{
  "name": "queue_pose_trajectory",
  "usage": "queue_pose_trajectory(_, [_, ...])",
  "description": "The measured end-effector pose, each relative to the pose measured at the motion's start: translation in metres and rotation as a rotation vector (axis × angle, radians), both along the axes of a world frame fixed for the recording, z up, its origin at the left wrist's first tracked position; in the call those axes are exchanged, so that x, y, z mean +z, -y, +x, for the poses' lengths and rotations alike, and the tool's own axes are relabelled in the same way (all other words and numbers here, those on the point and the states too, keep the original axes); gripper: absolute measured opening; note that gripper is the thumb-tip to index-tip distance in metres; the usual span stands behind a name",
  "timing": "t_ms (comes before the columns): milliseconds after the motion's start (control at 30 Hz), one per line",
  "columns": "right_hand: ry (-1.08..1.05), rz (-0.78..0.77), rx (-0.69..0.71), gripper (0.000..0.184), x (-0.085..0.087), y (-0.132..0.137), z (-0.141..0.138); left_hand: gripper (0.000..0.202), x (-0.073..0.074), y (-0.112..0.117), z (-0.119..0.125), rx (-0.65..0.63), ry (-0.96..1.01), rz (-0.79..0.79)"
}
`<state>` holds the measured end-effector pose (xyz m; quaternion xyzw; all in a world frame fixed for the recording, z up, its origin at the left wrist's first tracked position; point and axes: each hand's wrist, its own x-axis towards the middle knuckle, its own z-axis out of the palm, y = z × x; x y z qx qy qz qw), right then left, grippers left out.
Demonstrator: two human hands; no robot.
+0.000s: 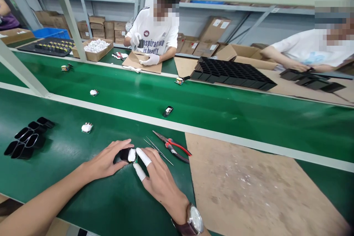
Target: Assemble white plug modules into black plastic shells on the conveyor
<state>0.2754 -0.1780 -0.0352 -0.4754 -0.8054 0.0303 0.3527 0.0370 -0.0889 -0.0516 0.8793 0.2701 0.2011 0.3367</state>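
On the green bench, my left hand (pixel 109 159) is closed around a small black plastic housing (pixel 125 154). A circuit board with a white-covered part (pixel 132 155) sits partly inside the housing's right end. My right hand (pixel 157 173), with white finger cots on thumb and forefinger, pinches the board's outer edge. Right beside that hand lie a pair of tweezers (pixel 159 151) and red-handled long-nose pliers (pixel 173 145). Left of my hands, another circuit board with a white top (pixel 87 128) rests on the bench. Several empty black housings (pixel 27 136) stand grouped at the far left.
A brown cardboard sheet (pixel 249 184) covers the bench at right. Beyond a pale rail (pixel 155 121) runs a green conveyor belt (pixel 132 92) carrying several small assemblies. Across it, two people work near a block of black housings (pixel 232 73) and a box of white parts (pixel 96 48).
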Motion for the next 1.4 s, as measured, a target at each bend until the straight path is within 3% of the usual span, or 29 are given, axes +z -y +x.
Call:
queue_pose_trajectory(367, [0.057,0.130,-0.024,0.051,0.009,0.001,-0.004,0.079,0.000,0.000,0.001,0.009,0.027,0.018])
queue_pose_trajectory(633, [0.027,0.073,-0.008,0.049,0.006,0.001,-0.004,0.078,0.000,0.000,0.005,-0.018,0.089,0.022])
queue_pose_trajectory(833, [-0.055,0.059,0.056,0.025,-0.003,0.001,0.000,0.075,-0.004,0.000,0.003,-0.026,0.097,-0.030])
queue_pose_trajectory(1167, [-0.037,-0.033,0.098,0.019,-0.005,-0.001,-0.006,0.069,-0.003,0.000,0.002,-0.057,0.125,-0.043])
queue_pose_trajectory(1333, [-0.070,-0.051,0.077,0.027,-0.006,-0.006,-0.013,0.074,-0.007,0.001,0.000,0.007,0.108,-0.171])
queue_pose_trajectory(1400, [-0.118,-0.036,0.090,0.031,-0.009,-0.007,-0.013,0.077,-0.004,0.001,0.000,-0.035,0.117,-0.261])
